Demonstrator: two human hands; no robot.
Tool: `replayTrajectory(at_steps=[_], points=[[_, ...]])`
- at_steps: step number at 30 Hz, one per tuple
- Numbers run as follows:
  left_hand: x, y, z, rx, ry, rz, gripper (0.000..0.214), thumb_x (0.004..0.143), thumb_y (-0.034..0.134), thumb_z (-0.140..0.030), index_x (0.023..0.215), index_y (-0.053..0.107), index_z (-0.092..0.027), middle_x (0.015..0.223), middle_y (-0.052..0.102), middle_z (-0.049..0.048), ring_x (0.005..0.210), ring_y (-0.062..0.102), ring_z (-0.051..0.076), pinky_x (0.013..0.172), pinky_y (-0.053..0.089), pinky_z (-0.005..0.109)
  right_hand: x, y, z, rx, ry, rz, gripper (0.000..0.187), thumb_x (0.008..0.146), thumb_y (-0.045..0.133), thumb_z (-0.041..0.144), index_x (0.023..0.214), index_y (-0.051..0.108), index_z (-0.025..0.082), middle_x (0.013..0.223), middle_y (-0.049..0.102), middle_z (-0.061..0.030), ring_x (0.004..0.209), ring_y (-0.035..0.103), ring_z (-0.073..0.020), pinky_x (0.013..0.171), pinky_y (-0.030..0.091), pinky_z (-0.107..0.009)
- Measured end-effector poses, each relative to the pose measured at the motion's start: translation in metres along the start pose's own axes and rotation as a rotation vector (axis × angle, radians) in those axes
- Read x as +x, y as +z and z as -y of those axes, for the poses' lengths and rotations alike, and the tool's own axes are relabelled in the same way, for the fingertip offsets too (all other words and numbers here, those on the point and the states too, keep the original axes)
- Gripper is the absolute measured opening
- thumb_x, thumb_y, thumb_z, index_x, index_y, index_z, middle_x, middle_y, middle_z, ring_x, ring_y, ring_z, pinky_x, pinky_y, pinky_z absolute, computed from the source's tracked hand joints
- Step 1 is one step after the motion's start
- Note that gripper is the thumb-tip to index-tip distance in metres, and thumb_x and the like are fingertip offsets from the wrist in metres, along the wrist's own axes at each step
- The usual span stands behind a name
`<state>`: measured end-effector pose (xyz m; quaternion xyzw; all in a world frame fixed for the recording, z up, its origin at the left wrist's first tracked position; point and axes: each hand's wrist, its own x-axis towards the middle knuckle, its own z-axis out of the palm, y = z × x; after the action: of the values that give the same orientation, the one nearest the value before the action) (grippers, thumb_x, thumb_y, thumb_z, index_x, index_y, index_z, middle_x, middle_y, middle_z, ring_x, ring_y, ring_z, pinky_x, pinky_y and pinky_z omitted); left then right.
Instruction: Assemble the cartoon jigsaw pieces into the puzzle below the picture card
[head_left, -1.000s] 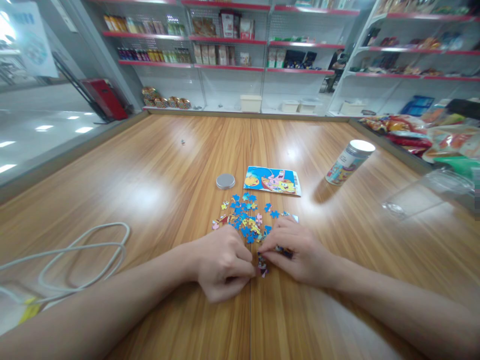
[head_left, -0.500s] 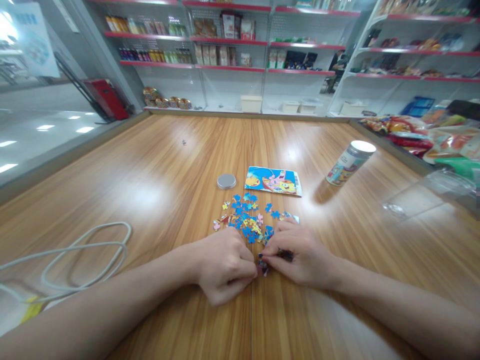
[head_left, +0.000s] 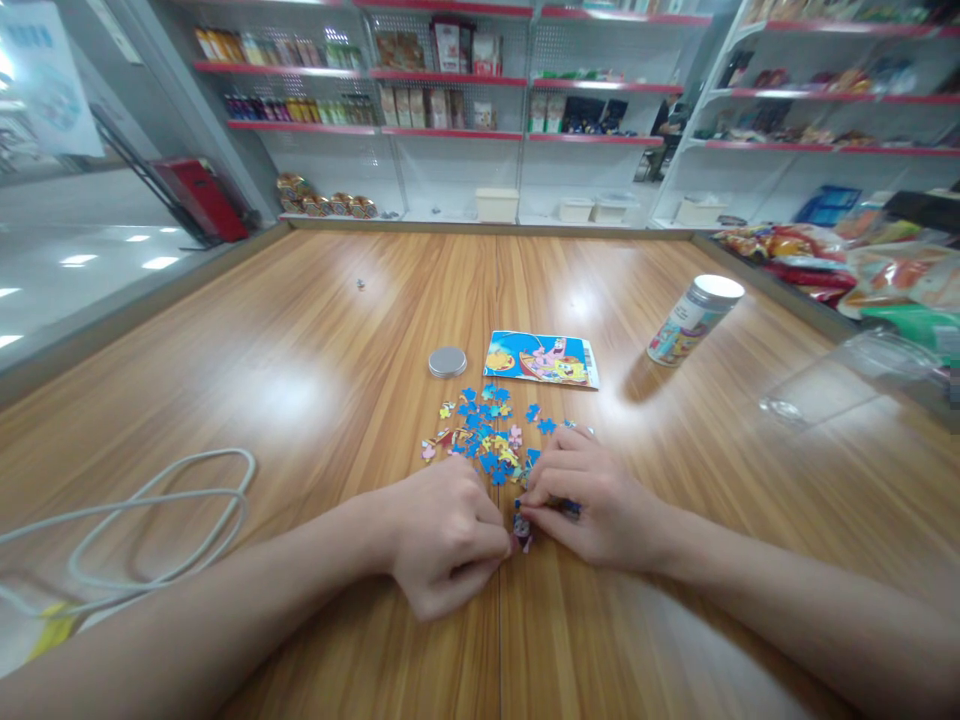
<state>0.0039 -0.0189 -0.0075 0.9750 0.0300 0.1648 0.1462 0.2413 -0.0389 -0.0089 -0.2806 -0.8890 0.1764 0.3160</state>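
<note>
Between my two hands, low over the wooden table (head_left: 360, 400), are small dark and pink puzzle pieces (head_left: 522, 527). My left hand (head_left: 454, 535) is closed, its fingertips at the left side of these pieces. From the right, my right hand (head_left: 589, 495) pinches their upper end between thumb and forefinger. Just beyond lies a loose pile of puzzle pieces (head_left: 487, 430) in blue, yellow and pink; my right hand covers part of its right side. Behind the pile is a cartoon picture card (head_left: 540, 360), and left of it a round silver lid (head_left: 448, 362).
A cartoon-printed canister (head_left: 694, 320) with a white top stands at the right. Farther right lie a clear plastic container (head_left: 817, 385) and snack bags (head_left: 817, 265). A pale cable (head_left: 161, 490) coils at the left. Stocked shelves (head_left: 450, 75) line the back.
The camera view has shifted slightly. Both hands stay at the same small pieces, with only slight finger movement; the pile, card, lid and canister stay put.
</note>
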Motion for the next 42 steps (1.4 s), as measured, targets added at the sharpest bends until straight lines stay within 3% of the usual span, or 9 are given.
replayTrajectory(at_steps=[5, 8, 14, 25, 33, 42], points=[[0.001, -0.001, -0.004, 0.004, 0.004, -0.006, 0.016, 0.07, 0.054, -0.013, 0.06, 0.044, -0.02, 0.051, 0.053, -0.0003, 0.043, 0.047, 0.012, 0.043, 0.028, 0.033, 0.0, -0.002, 0.002, -0.053, -0.013, -0.001, 0.007, 0.088, 0.063, 0.015, 0.087, 0.069, 0.02, 0.094, 0.067, -0.0054, 0.088, 0.054, -0.0209, 0.081, 0.037, -0.039], [0.002, -0.001, -0.004, 0.0, 0.007, -0.015, 0.017, 0.071, 0.054, -0.013, 0.059, 0.044, -0.02, 0.051, 0.054, 0.0001, 0.043, 0.047, 0.013, 0.043, 0.027, 0.033, -0.001, -0.004, 0.004, -0.056, -0.06, -0.002, 0.018, 0.084, 0.059, 0.008, 0.093, 0.069, 0.019, 0.097, 0.066, -0.0066, 0.089, 0.053, -0.0213, 0.08, 0.038, -0.04], [0.002, 0.0, -0.003, -0.006, 0.015, -0.013, 0.016, 0.074, 0.055, -0.014, 0.061, 0.047, -0.02, 0.052, 0.055, 0.0004, 0.045, 0.051, 0.013, 0.043, 0.029, 0.033, -0.003, -0.006, 0.003, -0.103, -0.156, 0.134, 0.028, 0.072, 0.059, 0.004, 0.089, 0.072, 0.023, 0.098, 0.065, -0.0041, 0.089, 0.051, -0.0226, 0.081, 0.037, -0.043], [0.0, 0.001, -0.003, -0.03, 0.039, 0.013, 0.01, 0.077, 0.056, -0.018, 0.068, 0.056, -0.02, 0.054, 0.056, 0.0008, 0.048, 0.054, 0.015, 0.045, 0.034, 0.033, -0.001, -0.009, 0.002, -0.125, -0.194, 0.138, 0.025, 0.077, 0.058, 0.006, 0.087, 0.074, 0.023, 0.096, 0.064, -0.0051, 0.091, 0.051, -0.0232, 0.08, 0.038, -0.041], [0.004, -0.003, 0.004, 0.065, 0.054, -0.143, 0.019, 0.082, 0.052, -0.013, 0.065, 0.056, -0.019, 0.051, 0.053, -0.0007, 0.043, 0.049, 0.013, 0.042, 0.031, 0.033, -0.002, -0.01, 0.001, -0.14, -0.211, 0.154, 0.027, 0.077, 0.058, 0.005, 0.09, 0.073, 0.024, 0.096, 0.064, -0.0044, 0.088, 0.051, -0.0221, 0.08, 0.038, -0.042], [0.004, -0.004, 0.005, 0.072, 0.044, -0.134, 0.016, 0.082, 0.053, -0.013, 0.07, 0.063, -0.018, 0.052, 0.055, -0.0006, 0.044, 0.049, 0.013, 0.044, 0.031, 0.034, -0.002, -0.012, -0.002, -0.135, -0.239, 0.126, 0.027, 0.074, 0.056, 0.004, 0.084, 0.072, 0.023, 0.09, 0.064, -0.0038, 0.084, 0.051, -0.0214, 0.075, 0.036, -0.04]])
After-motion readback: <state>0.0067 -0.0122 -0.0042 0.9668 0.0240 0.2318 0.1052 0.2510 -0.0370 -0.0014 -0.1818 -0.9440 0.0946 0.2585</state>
